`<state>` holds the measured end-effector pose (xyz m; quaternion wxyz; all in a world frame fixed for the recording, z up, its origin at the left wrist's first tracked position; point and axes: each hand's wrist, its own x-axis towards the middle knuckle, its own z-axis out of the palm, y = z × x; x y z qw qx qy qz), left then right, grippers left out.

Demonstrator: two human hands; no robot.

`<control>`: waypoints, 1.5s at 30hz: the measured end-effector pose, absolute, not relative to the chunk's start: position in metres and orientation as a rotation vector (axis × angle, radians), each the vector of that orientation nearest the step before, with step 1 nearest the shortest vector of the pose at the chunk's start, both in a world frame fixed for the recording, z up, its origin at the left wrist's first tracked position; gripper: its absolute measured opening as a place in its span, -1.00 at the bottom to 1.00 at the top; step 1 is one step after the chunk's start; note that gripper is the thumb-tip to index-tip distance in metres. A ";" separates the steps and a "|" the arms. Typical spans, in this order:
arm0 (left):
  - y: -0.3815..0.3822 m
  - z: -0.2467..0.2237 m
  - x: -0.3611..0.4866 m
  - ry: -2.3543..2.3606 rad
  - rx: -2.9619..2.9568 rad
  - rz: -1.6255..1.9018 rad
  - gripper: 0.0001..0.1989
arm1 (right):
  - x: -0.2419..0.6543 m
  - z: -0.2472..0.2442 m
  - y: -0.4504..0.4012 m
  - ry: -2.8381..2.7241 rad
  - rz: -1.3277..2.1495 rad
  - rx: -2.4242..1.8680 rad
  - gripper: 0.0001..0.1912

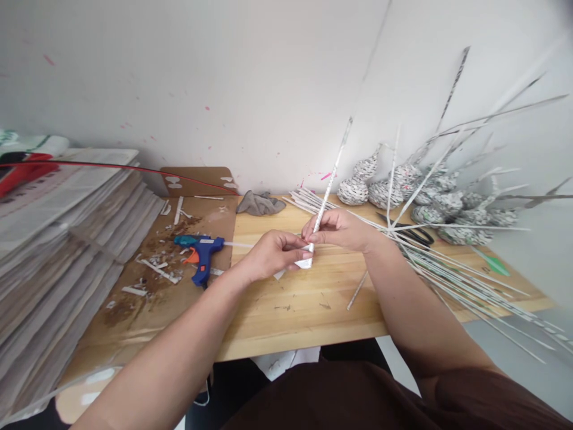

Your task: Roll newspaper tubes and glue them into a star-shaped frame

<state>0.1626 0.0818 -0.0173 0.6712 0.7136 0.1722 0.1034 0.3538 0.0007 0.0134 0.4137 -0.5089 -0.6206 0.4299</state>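
Note:
A thin rolled newspaper tube (pixel 329 185) stands up at a slant above the wooden table, its top leaning right. My right hand (pixel 342 232) pinches it near its lower part. With thumb and fingers closed, my left hand (pixel 275 257) grips the bottom end, where a flat white piece (pixel 305 263) sticks out; I cannot tell whether it is part of the tube. Left of my left hand lies a blue glue gun (pixel 206 257) with a glue stick (pixel 237 243) projecting from its back. A bundle of paper tubes (pixel 308 201) lies behind my hands.
Tall stacked newspaper (pixel 102 221) fills the left side. Paper scraps (pixel 156 272) litter the cardboard (pixel 134 319). A grey cloth (pixel 261 204) lies at the back. Woven paper gourd shapes (pixel 385 194), black scissors (pixel 416 236) and radiating paper tubes (pixel 452 272) occupy the right.

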 end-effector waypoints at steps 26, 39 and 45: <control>0.084 -0.020 0.165 0.495 1.907 0.776 -0.70 | 0.336 -0.001 0.008 -1.449 1.029 -1.255 -0.82; 0.098 -0.015 0.165 0.584 1.051 0.772 -0.74 | 0.311 -0.005 0.016 -1.236 0.063 -1.288 -0.93; 0.084 -0.015 0.170 0.381 0.666 0.533 -0.71 | 0.296 -0.011 0.017 -1.337 -0.033 -1.275 -0.97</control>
